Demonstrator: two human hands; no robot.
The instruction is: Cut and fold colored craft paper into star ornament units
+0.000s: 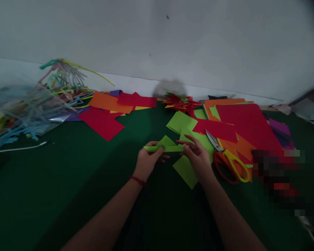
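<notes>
A light green piece of paper (pixel 170 147), folded along its near edge, is stretched between my two hands above the table. My left hand (pixel 149 158) pinches its left end, thumb in front and fingers behind. At the right end, my right hand (pixel 197 157) grips it between thumb and fingers. Under and beside my right hand lie more light green paper squares (pixel 187 172). Just right of that hand, scissors (pixel 231 158) with one red and one yellow handle loop rest on the papers, blades toward the back.
Red and orange sheets (pixel 247 118) are stacked at the right. Behind my hands sits a pile of pointed red and green paper pieces (pixel 181 103). Red paper (pixel 103 123) and orange paper (pixel 107 101) lie left. A clear bag with colourful pipe cleaners (pixel 28 111) is far left. A wall (pixel 120 38) stands behind.
</notes>
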